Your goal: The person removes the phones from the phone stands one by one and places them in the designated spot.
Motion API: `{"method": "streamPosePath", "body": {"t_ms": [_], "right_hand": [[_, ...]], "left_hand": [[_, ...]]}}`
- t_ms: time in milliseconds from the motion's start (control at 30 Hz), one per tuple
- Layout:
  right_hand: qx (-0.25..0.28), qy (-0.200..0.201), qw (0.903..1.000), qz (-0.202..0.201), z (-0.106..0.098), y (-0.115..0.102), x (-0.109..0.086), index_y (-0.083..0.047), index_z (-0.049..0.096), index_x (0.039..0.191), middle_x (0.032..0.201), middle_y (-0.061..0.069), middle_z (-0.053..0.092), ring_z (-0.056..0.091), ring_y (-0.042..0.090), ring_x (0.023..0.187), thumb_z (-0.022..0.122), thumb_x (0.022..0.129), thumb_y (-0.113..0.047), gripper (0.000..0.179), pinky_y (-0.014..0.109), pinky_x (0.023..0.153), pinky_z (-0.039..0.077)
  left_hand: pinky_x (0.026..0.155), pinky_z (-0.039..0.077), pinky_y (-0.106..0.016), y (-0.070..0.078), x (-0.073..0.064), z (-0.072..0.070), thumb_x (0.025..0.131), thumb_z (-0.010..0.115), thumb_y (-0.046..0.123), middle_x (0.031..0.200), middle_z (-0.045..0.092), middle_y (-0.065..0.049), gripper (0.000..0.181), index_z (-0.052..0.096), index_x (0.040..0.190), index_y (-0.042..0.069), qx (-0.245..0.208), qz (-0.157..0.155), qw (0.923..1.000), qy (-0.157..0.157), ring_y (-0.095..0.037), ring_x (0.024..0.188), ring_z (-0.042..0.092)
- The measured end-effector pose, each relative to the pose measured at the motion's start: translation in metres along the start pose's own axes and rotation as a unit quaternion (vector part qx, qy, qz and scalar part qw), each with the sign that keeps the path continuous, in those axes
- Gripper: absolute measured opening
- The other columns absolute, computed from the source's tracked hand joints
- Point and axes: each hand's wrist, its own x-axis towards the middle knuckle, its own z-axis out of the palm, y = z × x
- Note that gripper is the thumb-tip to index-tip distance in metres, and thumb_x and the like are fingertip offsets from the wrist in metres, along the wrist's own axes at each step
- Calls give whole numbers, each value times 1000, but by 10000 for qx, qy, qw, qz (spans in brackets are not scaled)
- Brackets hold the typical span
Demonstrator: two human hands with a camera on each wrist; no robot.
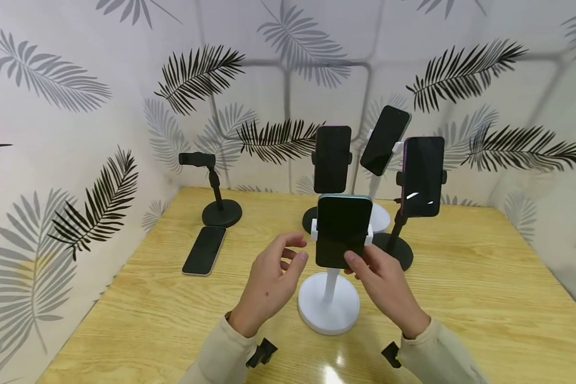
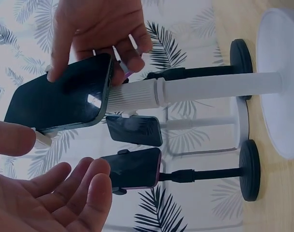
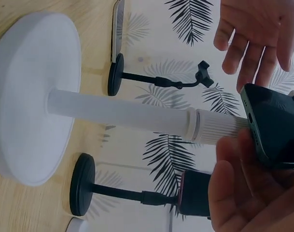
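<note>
Upright in the clamp of a white phone stand (image 1: pixel 328 306) sits a smartphone (image 1: pixel 341 226) with a dark screen and a pale blue edge. My right hand (image 1: pixel 388 285) pinches the phone's lower right corner, thumb on the screen and fingers behind. Its fingers (image 3: pixel 229 159) appear beside the ribbed upper post in the right wrist view. My left hand (image 1: pixel 273 280) hovers to the left of the phone, fingers loosely bent and holding nothing. The left wrist view shows this hand's palm (image 2: pixel 64 203) turned up beside the phone (image 2: pixel 64 94), apart from its lower end.
Behind stand phones on other stands: one (image 1: pixel 333 160) in the middle, one tilted (image 1: pixel 385 140), one (image 1: pixel 423 176) at right. At the left, an empty black stand (image 1: pixel 222 213) has another phone (image 1: pixel 204 250) lying flat before it. A leaf-patterned backdrop (image 1: pixel 101 128) surrounds the wooden table (image 1: pixel 480 277).
</note>
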Motion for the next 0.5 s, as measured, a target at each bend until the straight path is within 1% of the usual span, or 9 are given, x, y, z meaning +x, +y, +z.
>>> {"method": "streamPosePath", "body": {"t_ms": [100, 167, 267, 300, 400, 500], "right_hand": [[-143, 249, 9996, 65, 2, -3, 2, -5, 69, 103, 90, 11, 72, 61, 15, 78, 54, 103, -30, 29, 25, 64, 47], [-121, 333, 9993, 81, 3, -3, 2, -4, 70, 98, 86, 9, 72, 62, 14, 76, 55, 103, -28, 29, 24, 64, 48], [-76, 370, 9993, 23, 3, -4, 1, -4, 68, 87, 76, 8, 68, 65, 10, 71, 57, 102, -27, 30, 23, 64, 50], [-54, 384, 9992, -11, 3, -5, 1, -3, 66, 82, 71, 7, 65, 66, 9, 69, 57, 102, -27, 32, 23, 64, 51], [4, 407, 9991, -141, 2, -8, 1, -3, 62, 74, 61, 6, 57, 66, 7, 65, 58, 101, -25, 35, 23, 64, 54], [112, 342, 9993, -139, 0, -13, 1, -2, 63, 74, 58, 7, 53, 66, 7, 63, 58, 101, -24, 35, 23, 64, 56]], "left_hand": [[89, 51, -32, -4, -3, -1, 100, 56, 21, 128, 63, -2, 34, 56, 133, 14, 45, -28, 10000, -38, -15, 103, 60], [89, 51, -33, -7, -5, -1, 100, 56, 21, 128, 64, -2, 34, 57, 133, 14, 86, -27, 10000, -40, -15, 103, 60], [89, 51, -34, -10, -7, -2, 100, 57, 21, 128, 64, -2, 33, 57, 132, 14, 117, -37, 9999, -17, -15, 103, 59], [89, 51, -34, -11, -7, -2, 100, 57, 21, 128, 64, -2, 33, 57, 132, 15, 119, -46, 9999, -15, -15, 103, 59], [90, 50, -34, -13, -8, -3, 100, 57, 21, 128, 64, -1, 32, 58, 131, 15, 118, -63, 9999, -56, -15, 103, 59], [90, 50, -35, -15, -10, -3, 100, 57, 21, 128, 63, -1, 32, 58, 131, 15, 121, -94, 9998, -103, -15, 103, 60]]}}
